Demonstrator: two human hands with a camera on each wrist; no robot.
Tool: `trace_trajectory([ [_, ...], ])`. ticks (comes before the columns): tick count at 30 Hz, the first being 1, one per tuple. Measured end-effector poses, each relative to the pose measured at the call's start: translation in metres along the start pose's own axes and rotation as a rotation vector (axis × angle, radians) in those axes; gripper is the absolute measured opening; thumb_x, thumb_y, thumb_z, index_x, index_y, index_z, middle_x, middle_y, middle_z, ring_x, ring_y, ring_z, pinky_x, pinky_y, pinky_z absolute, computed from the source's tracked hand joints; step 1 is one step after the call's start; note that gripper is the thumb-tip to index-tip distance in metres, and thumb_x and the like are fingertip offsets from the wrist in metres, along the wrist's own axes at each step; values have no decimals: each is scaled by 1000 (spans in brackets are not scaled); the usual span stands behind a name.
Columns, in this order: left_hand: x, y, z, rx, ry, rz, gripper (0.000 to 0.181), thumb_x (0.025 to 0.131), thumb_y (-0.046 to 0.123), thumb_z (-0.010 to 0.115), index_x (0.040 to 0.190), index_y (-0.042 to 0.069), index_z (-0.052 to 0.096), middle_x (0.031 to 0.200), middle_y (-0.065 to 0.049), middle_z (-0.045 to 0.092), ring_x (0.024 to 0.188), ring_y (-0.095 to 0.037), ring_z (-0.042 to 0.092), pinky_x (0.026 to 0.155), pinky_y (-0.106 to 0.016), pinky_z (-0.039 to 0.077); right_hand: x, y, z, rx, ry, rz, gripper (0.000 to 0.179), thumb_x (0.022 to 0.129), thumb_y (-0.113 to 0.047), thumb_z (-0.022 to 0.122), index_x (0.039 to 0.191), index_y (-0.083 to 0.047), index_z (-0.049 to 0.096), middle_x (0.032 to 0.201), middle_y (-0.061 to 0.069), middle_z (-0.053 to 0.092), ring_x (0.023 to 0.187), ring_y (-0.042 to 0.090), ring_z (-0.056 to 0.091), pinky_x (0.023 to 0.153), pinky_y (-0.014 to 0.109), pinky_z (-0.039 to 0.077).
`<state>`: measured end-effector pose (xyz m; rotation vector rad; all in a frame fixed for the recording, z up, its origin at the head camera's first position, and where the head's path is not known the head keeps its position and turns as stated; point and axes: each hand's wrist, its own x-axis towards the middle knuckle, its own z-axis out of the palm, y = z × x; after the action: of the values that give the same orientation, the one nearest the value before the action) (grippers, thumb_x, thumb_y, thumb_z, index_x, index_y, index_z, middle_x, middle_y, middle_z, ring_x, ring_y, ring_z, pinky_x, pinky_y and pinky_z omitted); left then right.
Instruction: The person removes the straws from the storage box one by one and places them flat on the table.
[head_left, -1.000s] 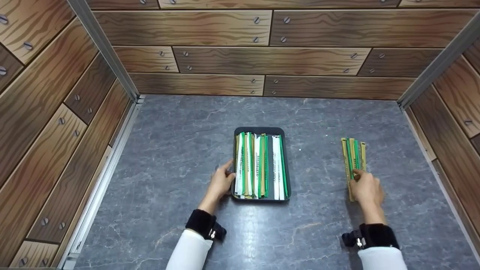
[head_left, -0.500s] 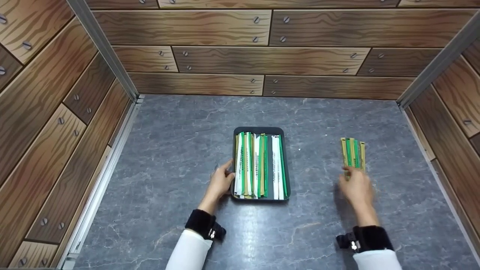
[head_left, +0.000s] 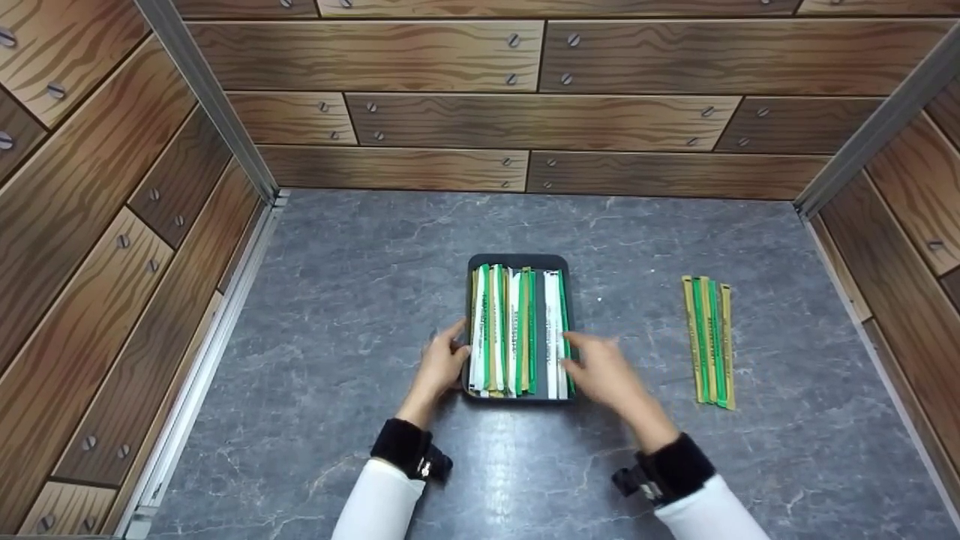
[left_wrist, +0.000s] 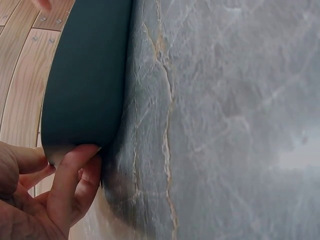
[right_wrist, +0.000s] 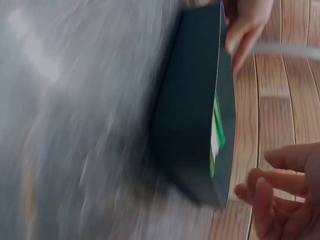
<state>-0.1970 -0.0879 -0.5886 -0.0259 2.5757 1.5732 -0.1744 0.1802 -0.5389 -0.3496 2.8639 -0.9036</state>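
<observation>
A dark, deep-walled tray [head_left: 517, 259] stands in the middle of the head view. Long narrow stick packets [head_left: 493, 330] in white, green and gold lie lengthwise in it, with a gap right of its centre. My left hand [head_left: 441, 364] grips the tray's near left side; its fingertips [left_wrist: 82, 152] touch the wall in the left wrist view. Over the tray's right edge is my right hand [head_left: 604, 371], blurred, thumb and forefinger apart above the white and green packets [head_left: 553, 315]. Nothing shows between its fingers [right_wrist: 285, 157] in the right wrist view.
Right of the tray, a row of gold and green stick packets [head_left: 707, 341] lies side by side on the grey marbled tabletop [head_left: 360, 255]. Wood-patterned panels [head_left: 450, 120] and metal corner posts [head_left: 214, 97] enclose the back and sides.
My right hand has left the gold and green packets at the right and moved left to the tray, uncovering their near ends. My left hand and the tray have stayed put.
</observation>
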Motion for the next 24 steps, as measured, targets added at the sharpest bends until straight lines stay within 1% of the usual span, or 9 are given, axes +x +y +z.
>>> trace_trajectory([
  [3, 0, 0, 0, 0, -4, -2, 55, 93, -1, 61, 146, 6, 46, 95, -15, 67, 73, -19, 60, 60, -30, 53, 7, -14, 12, -67, -91, 17, 55, 90, -15, 69, 136, 7, 51, 130, 28, 57, 115, 40, 58, 96, 51, 47],
  [5, 0, 0, -1, -3, -10, -13, 55, 94, 0, 60, 147, 6, 46, 93, -15, 67, 71, -20, 60, 57, -29, 52, 11, -20, 19, -103, -132, 68, 56, 90, -17, 69, 136, 8, 50, 126, 29, 59, 105, 39, 63, 87, 48, 53],
  [7, 0, 0, -1, 1, -11, -22, 55, 94, 1, 60, 147, 7, 46, 92, -15, 67, 69, -20, 60, 55, -29, 52, 16, -25, 25, -110, -157, 125, 55, 91, -16, 69, 135, 9, 50, 118, 29, 62, 89, 34, 67, 72, 41, 58],
  [10, 1, 0, 0, 6, -10, -26, 55, 94, 1, 60, 147, 8, 45, 95, -17, 67, 70, -20, 60, 59, -29, 52, 22, -27, 32, -137, -167, 169, 44, 89, -13, 71, 125, 8, 57, 103, 25, 66, 71, 26, 64, 53, 32, 55],
  [12, 1, -1, 0, 10, -10, -25, 56, 94, 2, 61, 147, 8, 46, 100, -18, 67, 73, -21, 62, 62, -29, 53, 25, -26, 36, -165, -161, 166, 37, 87, -11, 72, 118, 5, 61, 99, 21, 66, 72, 26, 63, 51, 32, 53],
  [14, 1, -1, 0, 8, -13, -21, 56, 94, 1, 61, 147, 8, 45, 103, -19, 67, 77, -22, 63, 65, -30, 53, 27, -25, 39, -210, -144, 141, 35, 84, -11, 74, 115, 3, 64, 101, 19, 67, 79, 28, 64, 53, 34, 53],
  [17, 1, -2, 0, -2, -18, -24, 57, 94, 1, 61, 148, 9, 45, 103, -18, 68, 79, -22, 63, 64, -30, 54, 28, -23, 42, -245, -120, 102, 44, 80, -11, 76, 121, 1, 64, 109, 20, 66, 90, 33, 65, 63, 41, 56],
  [20, 1, -1, -1, -22, -25, -38, 57, 94, 1, 60, 148, 10, 44, 101, -17, 68, 78, -22, 63, 60, -30, 54, 27, -21, 44, -241, -105, 80, 54, 79, -14, 78, 128, 1, 62, 117, 22, 63, 98, 37, 63, 73, 47, 56],
  [24, 1, -1, -1, -32, -32, -53, 58, 94, 2, 60, 149, 11, 43, 102, -17, 67, 79, -22, 63, 61, -30, 54, 27, -17, 45, -211, -74, 71, 53, 79, -14, 79, 127, 2, 62, 119, 22, 62, 102, 38, 63, 79, 49, 55],
])
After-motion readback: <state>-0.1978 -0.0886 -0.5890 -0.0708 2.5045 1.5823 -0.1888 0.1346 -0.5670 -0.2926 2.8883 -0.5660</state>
